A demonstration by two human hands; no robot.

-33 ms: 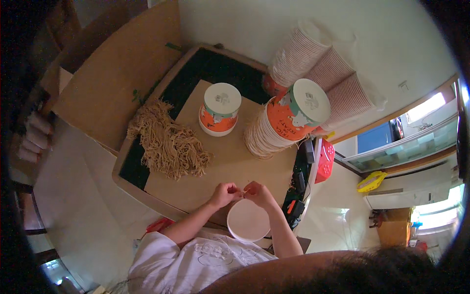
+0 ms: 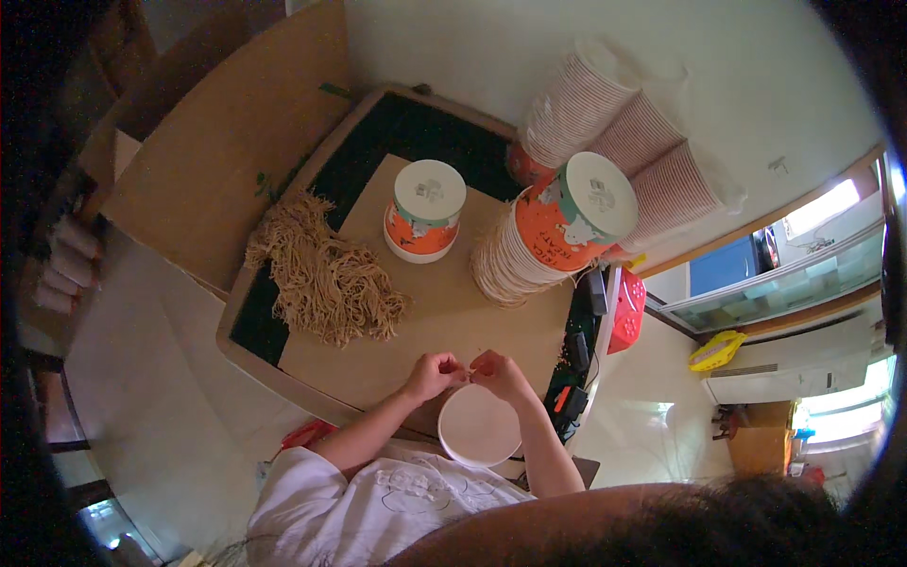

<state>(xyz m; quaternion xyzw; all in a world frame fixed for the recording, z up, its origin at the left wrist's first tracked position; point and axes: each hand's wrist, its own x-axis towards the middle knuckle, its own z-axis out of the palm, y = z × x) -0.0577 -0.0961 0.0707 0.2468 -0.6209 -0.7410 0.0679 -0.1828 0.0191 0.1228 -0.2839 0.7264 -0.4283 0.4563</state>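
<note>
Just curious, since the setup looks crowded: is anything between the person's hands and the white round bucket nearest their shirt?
Nothing visible: the left hand and right hand are right by the far rim of the white round bucket.

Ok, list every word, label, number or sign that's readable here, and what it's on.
Stacked orange-and-green tub: dark lettering on the orange; wording not copied here.
Its pale end: grey print, too small to read.
Separate orange-and-green tub: grey print on its pale end, too small.
White shirt: chest design, nothing legible.
Pale round tub: no text visible.
</note>
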